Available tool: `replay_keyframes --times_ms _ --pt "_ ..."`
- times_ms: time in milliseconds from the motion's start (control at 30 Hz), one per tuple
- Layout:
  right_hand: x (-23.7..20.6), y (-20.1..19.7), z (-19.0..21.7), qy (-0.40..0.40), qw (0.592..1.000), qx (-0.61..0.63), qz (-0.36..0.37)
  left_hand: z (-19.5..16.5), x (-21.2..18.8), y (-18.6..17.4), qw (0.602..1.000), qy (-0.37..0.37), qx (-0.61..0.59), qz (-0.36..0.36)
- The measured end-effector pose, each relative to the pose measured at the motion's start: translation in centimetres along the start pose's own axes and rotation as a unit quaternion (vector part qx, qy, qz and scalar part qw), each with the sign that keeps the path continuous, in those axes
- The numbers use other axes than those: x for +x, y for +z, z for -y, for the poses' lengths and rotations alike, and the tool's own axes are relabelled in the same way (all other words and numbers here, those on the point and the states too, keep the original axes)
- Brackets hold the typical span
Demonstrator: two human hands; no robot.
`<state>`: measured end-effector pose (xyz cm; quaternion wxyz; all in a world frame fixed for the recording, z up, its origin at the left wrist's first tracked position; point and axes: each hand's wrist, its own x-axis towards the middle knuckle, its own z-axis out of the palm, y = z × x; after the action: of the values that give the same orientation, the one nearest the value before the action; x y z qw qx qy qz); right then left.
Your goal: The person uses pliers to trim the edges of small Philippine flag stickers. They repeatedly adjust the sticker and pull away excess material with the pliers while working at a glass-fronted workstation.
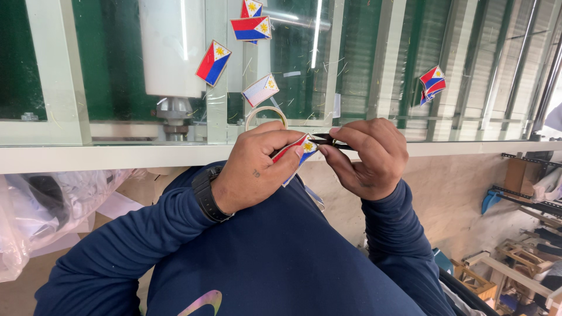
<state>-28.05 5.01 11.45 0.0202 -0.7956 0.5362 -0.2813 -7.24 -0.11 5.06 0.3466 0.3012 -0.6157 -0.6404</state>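
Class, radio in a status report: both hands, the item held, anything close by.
Left hand gripping small flag sticker. Right hand pinching black snips at its edge. Tape roll behind left hand; more stickers on glass.

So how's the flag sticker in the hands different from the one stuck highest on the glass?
The held sticker is pinched in the left hand, partly hidden by fingers, with a black tool touching it. The top sticker sits flat on the glass, cut off by the frame edge. Both are red, blue and white with a yellow sun.
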Motion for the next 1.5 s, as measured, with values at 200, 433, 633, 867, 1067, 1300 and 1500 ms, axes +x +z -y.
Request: replay_keyframes --times_ms 200,433,633,867,1067,1300,1500 --pt "0.1 0.2 -0.1 -0.073 0.995 -0.073 -0.007 0.0 -0.1 0.0 1.0 0.009 -0.01 -0.004" --pt "-0.3 0.6 -0.6 -0.114 0.986 -0.122 -0.017 0.1 0.0 -0.1 1.0 0.011 0.006 -0.005" --pt "-1.0 1.2 -0.8 0.016 0.998 0.058 0.006 0.1 -0.1 0.0 1.0 0.015 -0.006 0.001" --pt "-1.2 1.3 -1.4 -0.046 0.999 -0.015 -0.005 0.3 0.0 0.0 1.0 0.003 -0.017 0.01" --pt "-1.2 1.1 -1.4 -0.014 0.998 0.061 0.004 0.4 0.0 -0.1 0.999 -0.005 -0.034 0.037" --pt "-1.2 1.1 -1.9 -0.06 0.998 0.018 -0.003 0.3 0.1 -0.3 0.999 0.0 -0.027 0.037" --pt "-1.3 0.0 -1.4 0.053 0.995 0.09 0.002 0.4 0.2 -0.1 0.997 -0.047 -0.052 0.029"
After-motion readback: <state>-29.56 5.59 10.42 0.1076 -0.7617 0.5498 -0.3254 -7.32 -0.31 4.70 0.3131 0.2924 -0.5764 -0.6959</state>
